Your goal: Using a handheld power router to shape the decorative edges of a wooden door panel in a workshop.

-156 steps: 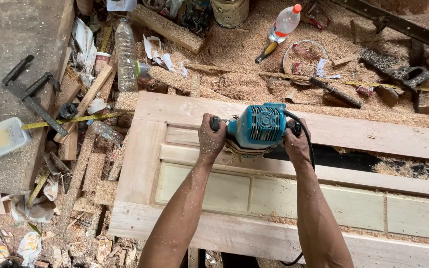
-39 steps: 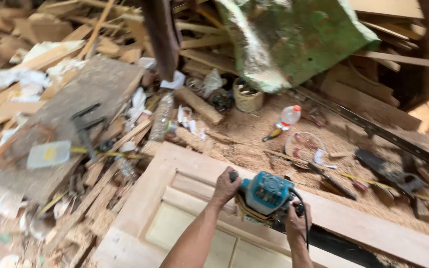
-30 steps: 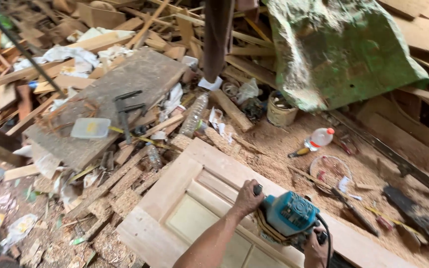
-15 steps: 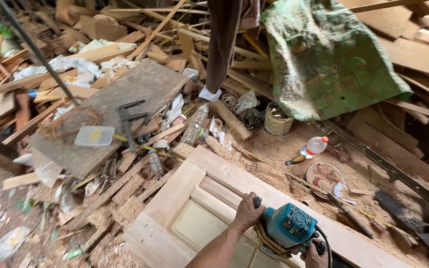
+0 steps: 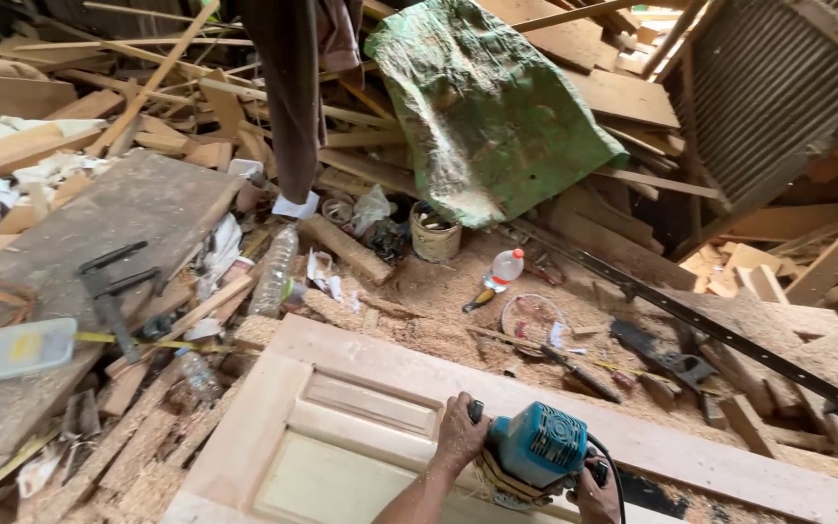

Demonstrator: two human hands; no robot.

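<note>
left hand (image 5: 461, 434) gripped side knob of blue electric router (image 5: 538, 448) | right hand (image 5: 596, 493) clasped its opposite side | router sat on pale panelled door (image 5: 361, 408), bottom centre | judged heavy, rigid, vibration-prone; best held by both side handles

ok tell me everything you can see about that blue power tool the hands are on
The power tool has a teal-blue plastic housing with a ribbed vent grille on its top, above a base that is mostly hidden. It sits upright on the pale wooden door panel, near the frame's inner edge. The left hand grips its black side knob and the right hand holds the opposite side. A black cord loops out from its right side. Whether it is running cannot be told.
</note>
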